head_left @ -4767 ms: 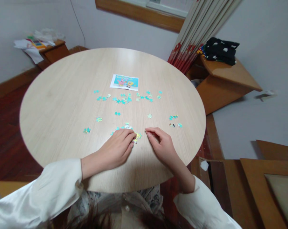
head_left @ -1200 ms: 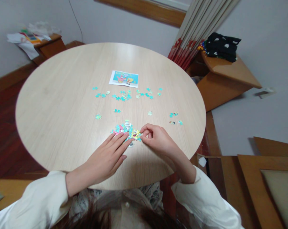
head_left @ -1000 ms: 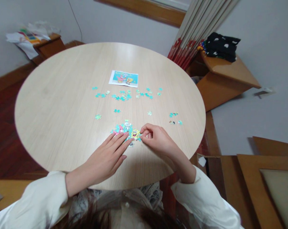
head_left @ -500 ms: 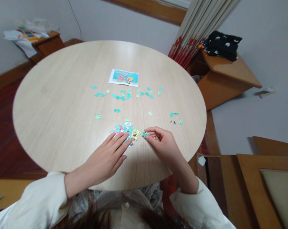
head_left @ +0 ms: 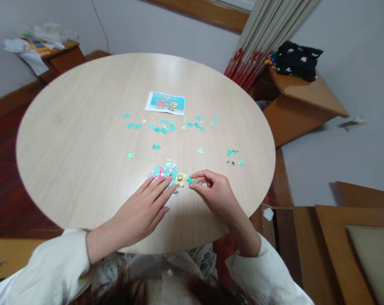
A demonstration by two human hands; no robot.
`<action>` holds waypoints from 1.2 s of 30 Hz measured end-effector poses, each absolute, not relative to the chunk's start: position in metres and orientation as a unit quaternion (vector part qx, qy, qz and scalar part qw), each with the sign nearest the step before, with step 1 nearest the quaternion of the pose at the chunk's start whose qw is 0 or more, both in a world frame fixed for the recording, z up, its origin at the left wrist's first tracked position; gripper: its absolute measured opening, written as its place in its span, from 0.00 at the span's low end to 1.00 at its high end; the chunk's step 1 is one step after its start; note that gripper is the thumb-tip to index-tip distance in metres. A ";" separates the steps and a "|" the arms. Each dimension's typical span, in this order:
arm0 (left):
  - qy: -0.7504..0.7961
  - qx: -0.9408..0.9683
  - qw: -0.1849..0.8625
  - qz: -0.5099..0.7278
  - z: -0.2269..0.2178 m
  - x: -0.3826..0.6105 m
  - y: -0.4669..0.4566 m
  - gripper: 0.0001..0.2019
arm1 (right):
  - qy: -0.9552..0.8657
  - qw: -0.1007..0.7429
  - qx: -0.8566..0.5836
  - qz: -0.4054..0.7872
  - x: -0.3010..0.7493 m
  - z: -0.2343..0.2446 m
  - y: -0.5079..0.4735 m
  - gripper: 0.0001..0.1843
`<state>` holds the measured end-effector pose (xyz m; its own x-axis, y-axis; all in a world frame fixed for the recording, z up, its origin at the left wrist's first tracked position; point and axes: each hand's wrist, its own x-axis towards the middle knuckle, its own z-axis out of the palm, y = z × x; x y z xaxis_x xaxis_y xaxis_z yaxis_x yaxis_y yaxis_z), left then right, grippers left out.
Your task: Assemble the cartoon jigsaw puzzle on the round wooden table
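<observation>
A partly joined puzzle cluster (head_left: 169, 173) with pink and yellow cartoon figures lies near the front of the round wooden table (head_left: 84, 127). My left hand (head_left: 141, 209) lies flat with fingers stretched out, fingertips pressing on the cluster's lower left edge. My right hand (head_left: 215, 192) pinches a small teal puzzle piece (head_left: 191, 181) at the cluster's right edge. A reference picture (head_left: 165, 103) of the cartoon lies farther back on the table.
Loose teal pieces (head_left: 166, 126) are scattered in a row below the picture, with a few more at the right (head_left: 234, 157) and left (head_left: 130, 155). A wooden box with a black spotted cloth (head_left: 296, 63) and leaning boards (head_left: 262, 42) stand beyond the table's right side.
My left hand went from curled to flat on the cluster. My right hand drew back a little with the teal piece, then brought it to the cluster's right edge again.
</observation>
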<state>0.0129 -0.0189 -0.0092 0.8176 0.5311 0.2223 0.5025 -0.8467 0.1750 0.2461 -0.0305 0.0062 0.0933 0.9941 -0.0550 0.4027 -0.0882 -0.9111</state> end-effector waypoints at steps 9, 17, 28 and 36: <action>0.275 0.951 0.058 0.130 -0.009 0.013 -0.019 0.23 | -0.588 0.361 -0.625 0.366 0.249 0.009 -0.033 0.09; 0.277 0.947 0.075 0.146 -0.009 0.013 -0.019 0.23 | -0.609 0.349 -0.621 0.348 0.251 0.010 -0.034 0.11; 0.282 0.931 0.122 0.195 -0.006 0.011 -0.021 0.23 | -0.588 0.388 -0.635 0.317 0.267 0.002 -0.029 0.13; 0.329 0.887 0.146 0.290 -0.005 0.006 -0.020 0.19 | -0.570 0.392 -0.639 0.337 0.266 0.001 -0.028 0.12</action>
